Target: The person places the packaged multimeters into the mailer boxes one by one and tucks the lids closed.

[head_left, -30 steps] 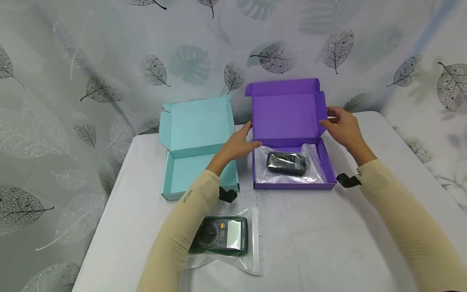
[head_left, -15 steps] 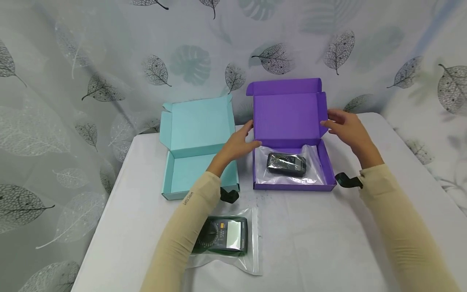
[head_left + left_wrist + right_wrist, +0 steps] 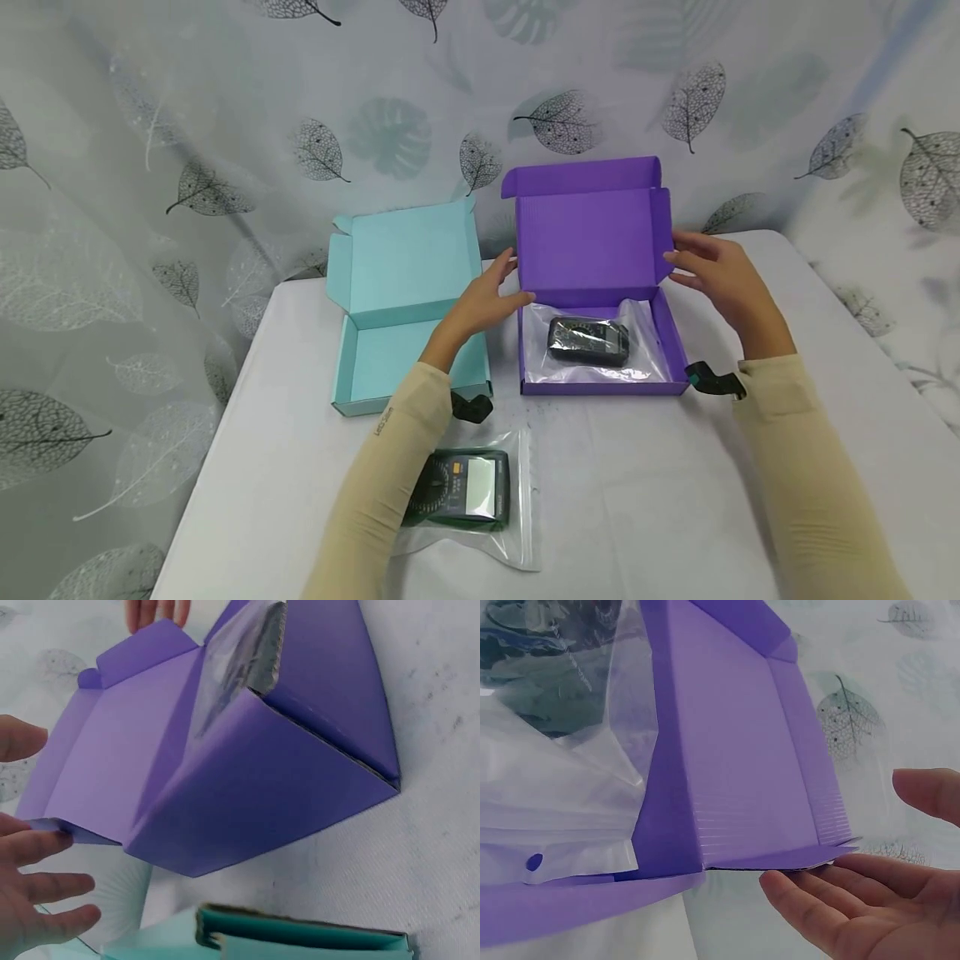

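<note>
A purple cardboard box (image 3: 678,367) stands with its lid (image 3: 585,242) raised, and a black multimeter (image 3: 588,340) in a clear plastic bag lies inside. My left hand (image 3: 483,304) is at the lid's left side, fingers spread; in the left wrist view the fingertips (image 3: 56,841) touch the side flap and the thumb is apart from it. On the other side, my right hand (image 3: 723,271) has its fingers (image 3: 810,896) against the lid's right flap (image 3: 780,860), with the thumb held away. The bagged meter is only partly visible in both wrist views.
A light teal box (image 3: 345,367) stands open just left of the purple one. Nearer on the white tablecloth (image 3: 637,500) lies a second multimeter (image 3: 468,492) in a zip bag, partly covered by my left sleeve (image 3: 375,483). A leaf-patterned curtain (image 3: 390,83) hangs behind.
My right hand has come slightly lower along the lid's right flap, its wrist shifting down and right. The left hand and both boxes stay nearly where they were.
</note>
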The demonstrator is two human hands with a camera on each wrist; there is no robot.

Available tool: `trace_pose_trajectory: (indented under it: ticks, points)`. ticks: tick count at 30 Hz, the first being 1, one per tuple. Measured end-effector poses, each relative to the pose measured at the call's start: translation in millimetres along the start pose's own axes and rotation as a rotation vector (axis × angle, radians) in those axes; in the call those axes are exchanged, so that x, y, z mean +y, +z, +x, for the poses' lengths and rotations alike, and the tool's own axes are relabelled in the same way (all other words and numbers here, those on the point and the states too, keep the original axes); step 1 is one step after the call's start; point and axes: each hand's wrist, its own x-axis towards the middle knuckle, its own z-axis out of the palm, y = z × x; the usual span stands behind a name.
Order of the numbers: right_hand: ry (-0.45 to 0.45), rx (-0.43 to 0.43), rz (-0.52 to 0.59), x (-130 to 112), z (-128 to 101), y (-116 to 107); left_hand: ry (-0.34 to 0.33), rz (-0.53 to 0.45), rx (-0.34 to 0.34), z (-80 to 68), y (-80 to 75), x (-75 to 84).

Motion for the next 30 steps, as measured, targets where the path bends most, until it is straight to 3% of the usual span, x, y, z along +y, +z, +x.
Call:
trace_pose_trajectory:
  ticks: [8,16,30]
  points:
    - [-0.032,0.059,0.158,5,-10,2,0.024,-0.008,-0.001,-0.7,4.4,-0.6]
    - [-0.078,0.086,-0.067,6,-12,5,0.046,-0.022,0.031,-5.8,7.6,-3.6]
    - [-0.084,0.124,-0.136,3,-13,5,0.050,-0.103,0.044,-12.4,8.3,-5.4]
